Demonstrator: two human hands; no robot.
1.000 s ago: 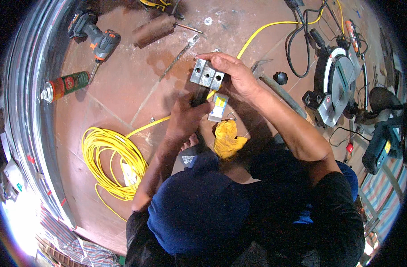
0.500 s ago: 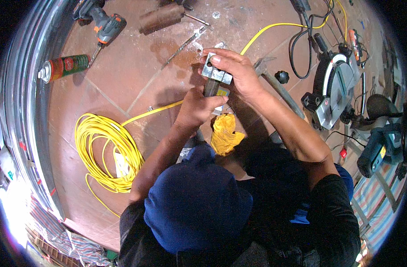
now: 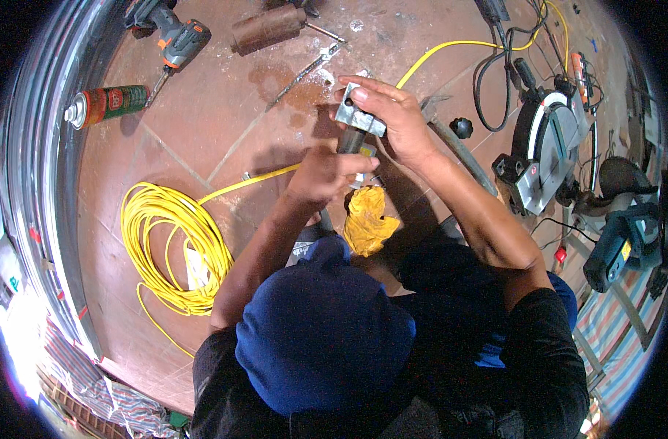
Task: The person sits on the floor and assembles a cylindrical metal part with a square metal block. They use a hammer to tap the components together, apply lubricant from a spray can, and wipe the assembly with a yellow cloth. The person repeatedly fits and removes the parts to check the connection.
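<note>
Between my hands is a silvery rectangular metal block (image 3: 361, 115) with a round dark hole, tilted down to the right. My right hand (image 3: 401, 121) is closed on it, thumb across its upper face and fingers behind its far edge. Just below the block, a short dark bar-like piece (image 3: 351, 140) shows; whether it is joined to the block I cannot tell. My left hand (image 3: 321, 175) is curled around the lower end of that piece, its fingers partly hidden. A crumpled yellow cloth or glove (image 3: 368, 223) lies close below my hands.
At left lie a coiled yellow cable (image 3: 174, 249), a spray can (image 3: 106, 106) and a cordless drill (image 3: 184, 45). A brown cylinder (image 3: 268, 31) with a rod is at the far side. On the right are a black knob (image 3: 461, 128), a round-based machine (image 3: 549, 143) and a teal power tool (image 3: 615, 249).
The block has shifted slightly right and down with my right hand. My left hand has changed its finger position on the dark piece. The whole view has shifted a little.
</note>
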